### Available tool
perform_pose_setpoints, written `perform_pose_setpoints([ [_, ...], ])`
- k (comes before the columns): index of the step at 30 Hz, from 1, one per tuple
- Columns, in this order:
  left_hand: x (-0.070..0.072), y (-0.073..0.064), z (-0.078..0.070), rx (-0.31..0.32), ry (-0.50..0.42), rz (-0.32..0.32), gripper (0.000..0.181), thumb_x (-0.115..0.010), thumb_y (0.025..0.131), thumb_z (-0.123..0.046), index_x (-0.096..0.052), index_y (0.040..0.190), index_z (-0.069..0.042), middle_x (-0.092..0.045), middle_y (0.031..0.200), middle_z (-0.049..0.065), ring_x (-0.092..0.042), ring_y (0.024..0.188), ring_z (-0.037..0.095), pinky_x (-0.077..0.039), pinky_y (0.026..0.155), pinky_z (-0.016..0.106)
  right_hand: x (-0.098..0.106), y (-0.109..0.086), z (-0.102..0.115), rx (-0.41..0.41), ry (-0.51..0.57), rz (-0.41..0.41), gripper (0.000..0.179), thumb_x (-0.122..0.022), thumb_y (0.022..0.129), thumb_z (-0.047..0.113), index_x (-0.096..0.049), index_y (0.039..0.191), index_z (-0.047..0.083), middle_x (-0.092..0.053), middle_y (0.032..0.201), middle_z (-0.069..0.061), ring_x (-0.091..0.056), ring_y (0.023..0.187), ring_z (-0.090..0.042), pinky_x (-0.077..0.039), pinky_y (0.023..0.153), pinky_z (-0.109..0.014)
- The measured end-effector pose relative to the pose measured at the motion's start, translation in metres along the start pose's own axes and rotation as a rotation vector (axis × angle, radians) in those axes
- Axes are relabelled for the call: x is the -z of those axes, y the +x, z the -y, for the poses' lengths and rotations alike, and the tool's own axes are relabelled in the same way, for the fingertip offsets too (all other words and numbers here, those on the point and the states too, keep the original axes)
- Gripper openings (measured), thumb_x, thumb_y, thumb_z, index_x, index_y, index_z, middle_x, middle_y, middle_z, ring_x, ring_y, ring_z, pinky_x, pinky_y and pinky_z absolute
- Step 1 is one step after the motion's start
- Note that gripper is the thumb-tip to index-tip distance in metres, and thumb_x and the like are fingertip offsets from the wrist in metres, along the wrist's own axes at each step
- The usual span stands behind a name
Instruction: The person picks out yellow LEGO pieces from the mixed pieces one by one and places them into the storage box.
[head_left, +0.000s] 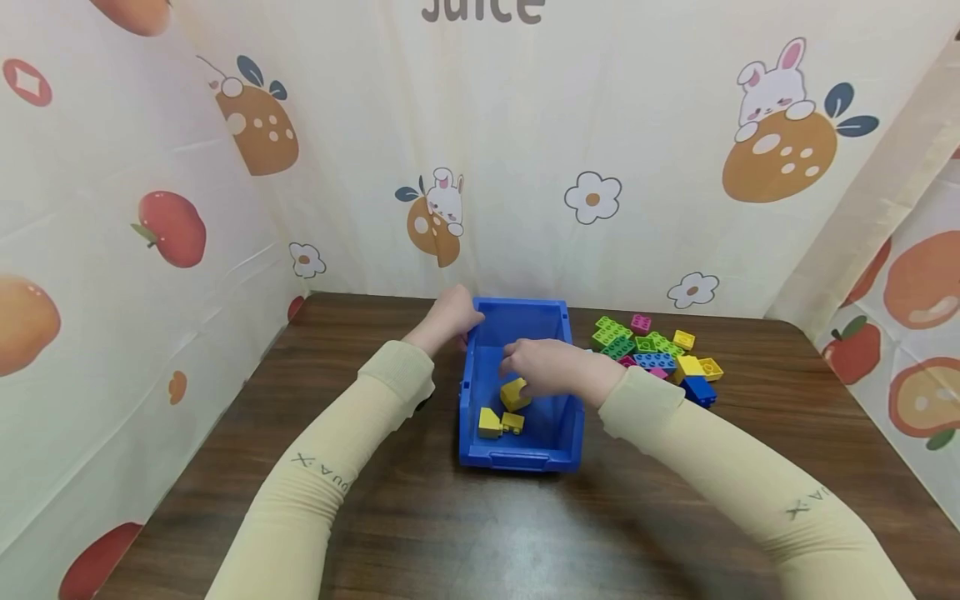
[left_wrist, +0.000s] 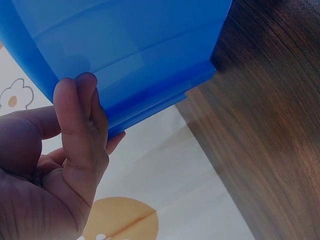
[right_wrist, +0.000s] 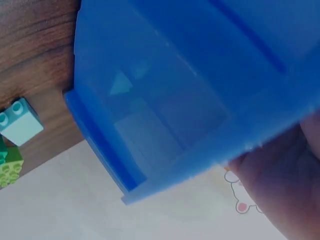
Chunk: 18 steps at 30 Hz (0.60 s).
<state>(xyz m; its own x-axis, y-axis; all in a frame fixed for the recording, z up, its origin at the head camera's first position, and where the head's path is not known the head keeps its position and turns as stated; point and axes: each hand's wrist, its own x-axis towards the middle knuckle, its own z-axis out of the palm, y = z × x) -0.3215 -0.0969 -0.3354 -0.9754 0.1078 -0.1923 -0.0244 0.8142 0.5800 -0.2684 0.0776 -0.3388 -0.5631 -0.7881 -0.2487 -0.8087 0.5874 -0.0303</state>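
Note:
A blue plastic bin (head_left: 521, 460) stands on the table, its low front lip towards me. My left hand (head_left: 455, 312) holds the rim at the bin's far left; in the left wrist view, the fingers (left_wrist: 75, 125) are bent at the blue wall. Over the inside of the bin is my right hand (head_left: 551, 365), fingers pointing down. A yellow block (head_left: 513, 394) shows just below them; whether they pinch it is hidden. Nearer the front, a yellow sloped block (head_left: 489, 423) and a small yellow block (head_left: 513, 422) lie on the bin floor. The bin wall blocks the right wrist view.
Right of the bin lies a loose pile of building blocks, with green blocks (head_left: 612, 333), a blue block (head_left: 699, 391), a yellow block (head_left: 683, 339) and a pink block (head_left: 641, 323). A printed curtain (head_left: 517, 125) hangs behind the brown wooden table (head_left: 480, 533).

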Motion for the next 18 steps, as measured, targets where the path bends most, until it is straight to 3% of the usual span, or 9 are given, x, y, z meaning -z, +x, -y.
perform_pose_setpoints([
  [12,0.0,-0.001,0.0,0.004,-0.018,0.004,0.022,-0.053,0.095,-0.013,-0.058,0.081,0.003,-0.058,0.062,0.013,-0.07,0.066,0.032,-0.056,0.048,0.026,0.015,-0.017,-0.004,0.015,-0.014,-0.049,0.037,-0.074,0.083,0.021,-0.066,0.118,0.018,-0.062,0.12,-0.007,-0.061,0.108,-0.023,-0.056,0.086,-0.036],
  [18,0.0,0.0,0.0,0.006,-0.013,0.008,0.024,-0.054,0.095,-0.014,-0.058,0.08,0.003,-0.059,0.061,0.014,-0.07,0.067,0.033,-0.06,0.062,0.036,0.026,-0.032,-0.007,0.015,-0.013,-0.092,0.038,-0.074,0.081,0.025,-0.066,0.118,0.02,-0.062,0.119,-0.004,-0.06,0.109,-0.02,-0.056,0.086,-0.035],
])
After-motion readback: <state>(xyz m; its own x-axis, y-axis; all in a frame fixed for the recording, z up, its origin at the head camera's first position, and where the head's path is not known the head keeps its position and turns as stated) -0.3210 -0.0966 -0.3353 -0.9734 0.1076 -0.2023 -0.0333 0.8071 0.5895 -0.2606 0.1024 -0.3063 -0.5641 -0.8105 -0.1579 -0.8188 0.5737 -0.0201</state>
